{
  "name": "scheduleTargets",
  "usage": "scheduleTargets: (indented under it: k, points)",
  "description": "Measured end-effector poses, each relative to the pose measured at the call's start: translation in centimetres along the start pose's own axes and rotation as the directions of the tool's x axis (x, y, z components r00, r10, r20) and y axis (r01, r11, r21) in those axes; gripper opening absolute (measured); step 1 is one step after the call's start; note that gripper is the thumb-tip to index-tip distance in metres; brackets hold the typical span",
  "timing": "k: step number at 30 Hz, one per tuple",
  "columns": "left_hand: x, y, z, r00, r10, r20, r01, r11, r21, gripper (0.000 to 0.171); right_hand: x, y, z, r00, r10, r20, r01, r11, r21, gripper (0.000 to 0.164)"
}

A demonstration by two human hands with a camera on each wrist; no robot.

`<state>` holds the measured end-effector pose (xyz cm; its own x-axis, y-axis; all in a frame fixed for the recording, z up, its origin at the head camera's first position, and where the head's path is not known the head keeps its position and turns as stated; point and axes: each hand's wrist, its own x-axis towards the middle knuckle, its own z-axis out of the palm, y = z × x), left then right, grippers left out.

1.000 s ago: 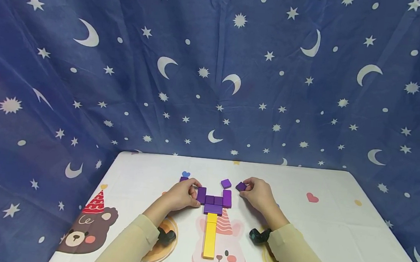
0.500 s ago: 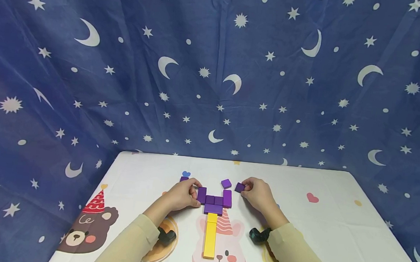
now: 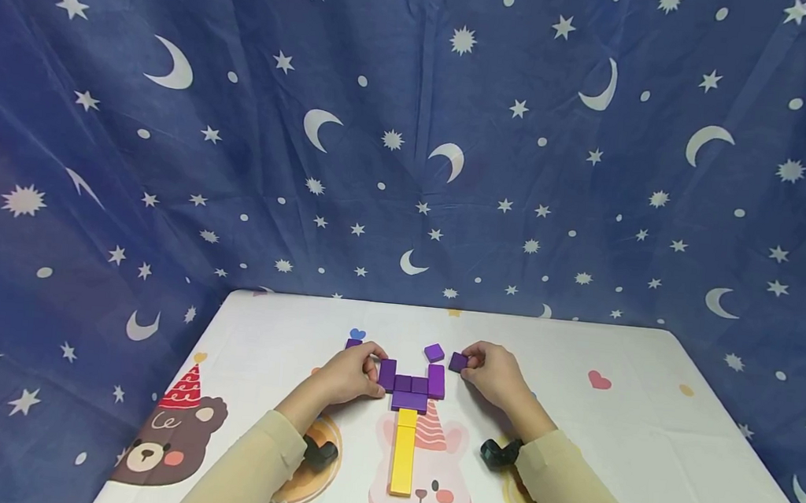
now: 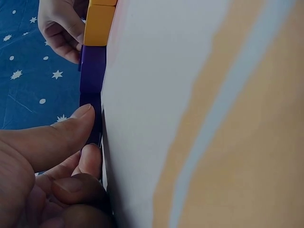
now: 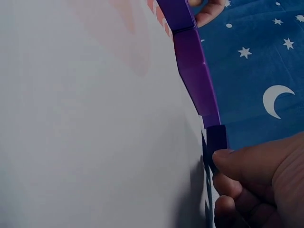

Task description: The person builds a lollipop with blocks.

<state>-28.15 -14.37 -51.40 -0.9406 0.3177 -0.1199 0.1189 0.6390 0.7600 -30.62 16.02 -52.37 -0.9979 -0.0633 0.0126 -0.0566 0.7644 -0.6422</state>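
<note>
Thumb and fingers of my left hand [image 3: 349, 375] pinch the dark purple rectangular block [image 3: 387, 374] at the left side of a flat block figure. In the right hand [image 3: 496, 373], a small dark purple square block [image 3: 458, 362] is pinched by thumb and fingertips, as the right wrist view also shows. Between the figure's two upright purple sides lie two small square blocks [image 3: 403, 383]. Beneath them runs a wide purple block [image 3: 409, 401]. A yellow column [image 3: 403, 457] extends from it toward me. The figure's right side is a brighter purple block [image 3: 436, 381].
A loose purple square block [image 3: 434, 353] lies turned beyond the right side of the figure. Another dark purple block [image 3: 353, 344] is partly hidden behind the left hand. The printed white tablecloth [image 3: 645, 428] ends at a starry blue curtain [image 3: 410, 165].
The right hand has shifted slightly left, and its small square block has turned to sit straighter, a little nearer the figure. My left hand stays in place.
</note>
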Motion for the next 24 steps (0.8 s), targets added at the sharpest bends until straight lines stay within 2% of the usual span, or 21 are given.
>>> scheduleTargets:
  k: [12,24]
  points:
    - [-0.2,0.2,0.0,1.000,0.004,-0.006,-0.004,1.000,-0.008,0.056,-0.4,-0.9,0.1,1.000,-0.012,0.016,0.012,0.999,0.030,0.029]
    - [0.0,0.1,0.1,1.000,-0.001,-0.008,0.001,1.000,-0.002,0.056,-0.7,-2.3,0.2,0.997,-0.072,0.014,0.072,0.996,0.059,0.025]
